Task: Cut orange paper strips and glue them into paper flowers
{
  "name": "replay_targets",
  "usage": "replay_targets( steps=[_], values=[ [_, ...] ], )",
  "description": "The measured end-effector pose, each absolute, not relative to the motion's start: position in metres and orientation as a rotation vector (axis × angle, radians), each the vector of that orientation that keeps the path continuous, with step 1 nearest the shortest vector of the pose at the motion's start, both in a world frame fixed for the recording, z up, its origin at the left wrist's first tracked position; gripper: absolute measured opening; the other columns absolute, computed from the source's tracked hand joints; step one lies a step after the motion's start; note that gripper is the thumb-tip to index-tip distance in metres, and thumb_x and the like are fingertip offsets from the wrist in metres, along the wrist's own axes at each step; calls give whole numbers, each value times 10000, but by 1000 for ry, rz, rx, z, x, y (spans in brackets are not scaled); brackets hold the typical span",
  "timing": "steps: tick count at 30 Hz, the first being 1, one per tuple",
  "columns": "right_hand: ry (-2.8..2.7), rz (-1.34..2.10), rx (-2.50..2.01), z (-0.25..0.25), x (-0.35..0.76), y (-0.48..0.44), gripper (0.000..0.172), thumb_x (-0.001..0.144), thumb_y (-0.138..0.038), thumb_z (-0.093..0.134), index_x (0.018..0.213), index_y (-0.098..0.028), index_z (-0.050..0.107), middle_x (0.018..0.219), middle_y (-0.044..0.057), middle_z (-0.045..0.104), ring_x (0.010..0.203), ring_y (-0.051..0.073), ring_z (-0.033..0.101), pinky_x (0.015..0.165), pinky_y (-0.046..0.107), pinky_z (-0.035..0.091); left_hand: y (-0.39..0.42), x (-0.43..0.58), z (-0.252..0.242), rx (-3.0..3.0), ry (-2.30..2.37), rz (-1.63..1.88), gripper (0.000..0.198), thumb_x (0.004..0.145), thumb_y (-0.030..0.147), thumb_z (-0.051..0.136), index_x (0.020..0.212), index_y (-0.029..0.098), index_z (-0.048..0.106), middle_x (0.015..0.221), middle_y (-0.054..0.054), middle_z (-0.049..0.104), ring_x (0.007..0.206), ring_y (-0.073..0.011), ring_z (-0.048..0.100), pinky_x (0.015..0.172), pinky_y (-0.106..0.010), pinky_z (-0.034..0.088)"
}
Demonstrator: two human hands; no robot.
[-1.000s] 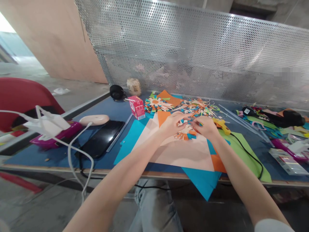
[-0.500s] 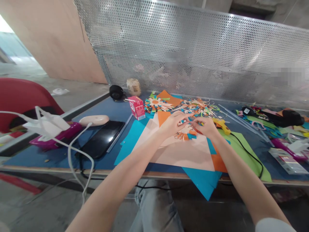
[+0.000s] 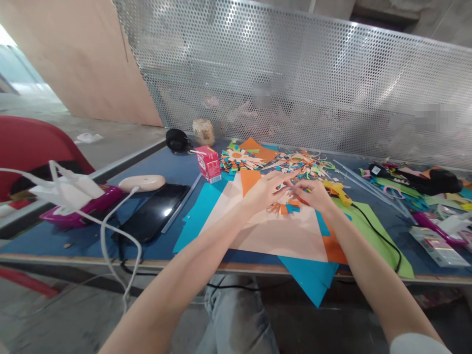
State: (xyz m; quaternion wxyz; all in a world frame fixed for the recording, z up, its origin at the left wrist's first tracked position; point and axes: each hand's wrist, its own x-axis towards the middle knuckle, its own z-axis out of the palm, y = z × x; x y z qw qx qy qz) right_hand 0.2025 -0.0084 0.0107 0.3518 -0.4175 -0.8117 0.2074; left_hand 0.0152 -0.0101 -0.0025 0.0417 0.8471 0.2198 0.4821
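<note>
While the left hand and the right hand are close together over the pale pink sheet, I record the fingers of both as bent inward, tips near each other. Whether either of the 2 hands grasps anything, I cannot tell at this distance. The paper piece with orange and blue strips shows just below the hands, over the sheet; I cannot tell whether it rests there or is held. Right of the right hand lies 1 yellow corded tool. Left on the blue surface, I note 1 pink carton and 1 phone.
</note>
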Motion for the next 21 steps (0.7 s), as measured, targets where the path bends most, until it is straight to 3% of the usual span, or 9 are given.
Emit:
replay_targets(
  steps=[4, 10, 16, 21],
  values=[
    [-2115, 537, -1080, 11, 203, -8, 245, 783, -325, 507, 627, -183, 631, 607, 22, 671, 586, 135, 631, 594, 240, 469, -10, 16, -2, 2544, 697, 1450, 450, 836, 182, 513, 1273, 263, 439, 921, -22, 649, 881, -139, 585, 792, -302, 497],
    [-2166, 540, -1060, 11, 203, -9, 222, 777, -298, 502, 653, -179, 644, 618, 26, 674, 605, 137, 620, 601, 241, 458, -6, 20, -6, 2131, 669, 1370, 538, 781, 164, 566, 1293, 234, 420, 829, -16, 603, 710, -100, 549, 618, -212, 476],
    [-2219, 555, -1055, 13, 202, -11, 282, 780, -379, 519, 635, -173, 646, 633, 35, 672, 600, 131, 590, 598, 238, 436, -8, 19, 0, 1757, 526, 1130, 713, 738, 198, 618, 1369, 200, 287, 723, 20, 532, 604, -69, 503, 542, -183, 414],
    [-2227, 630, -1024, 12, 203, -10, 358, 787, -470, 509, 645, -169, 640, 628, 39, 666, 599, 135, 585, 602, 246, 434, -15, 18, 7, 1557, 455, 1011, 747, 714, 246, 658, 1363, 184, 292, 696, 35, 522, 576, -66, 509, 563, -208, 414]
  ],
)
